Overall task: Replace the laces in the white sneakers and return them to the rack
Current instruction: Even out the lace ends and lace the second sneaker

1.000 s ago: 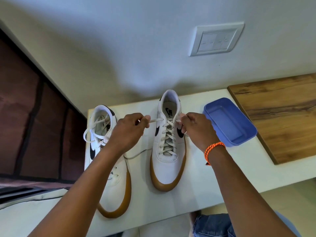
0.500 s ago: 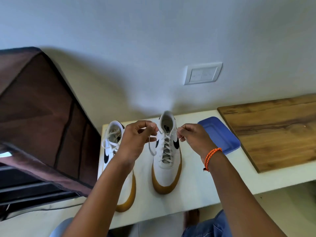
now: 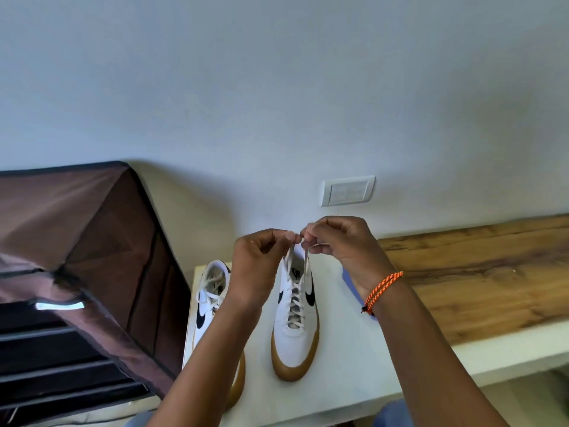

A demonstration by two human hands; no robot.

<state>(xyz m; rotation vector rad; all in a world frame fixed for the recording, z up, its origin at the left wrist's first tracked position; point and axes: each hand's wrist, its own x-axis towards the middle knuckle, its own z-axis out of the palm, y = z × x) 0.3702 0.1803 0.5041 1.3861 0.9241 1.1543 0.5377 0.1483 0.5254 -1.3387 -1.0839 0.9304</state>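
Two white sneakers with gum soles and black swooshes stand on a white table (image 3: pixel 345 392). The right sneaker (image 3: pixel 295 331) is laced; both ends of its lace (image 3: pixel 304 266) rise from the top eyelets. My left hand (image 3: pixel 258 266) pinches one lace end and my right hand (image 3: pixel 341 245) pinches the other, fingertips almost touching above the shoe's collar. The left sneaker (image 3: pixel 211 300) sits partly behind my left forearm with its lace tied in a loose bow. The shoe rack (image 3: pixel 92 272), covered in brown fabric, stands at the left with dark shelves showing.
A blue plastic lid or tray (image 3: pixel 354 288) lies mostly hidden behind my right wrist. A wooden board (image 3: pixel 477 275) covers the table's right side. A white wall switch (image 3: pixel 348 191) sits above the table. Denim-clad knees show at the bottom edge.
Both hands lifted the lace ends up and brought them together above the right sneaker. The camera tilted up, showing more wall and the rack's top.
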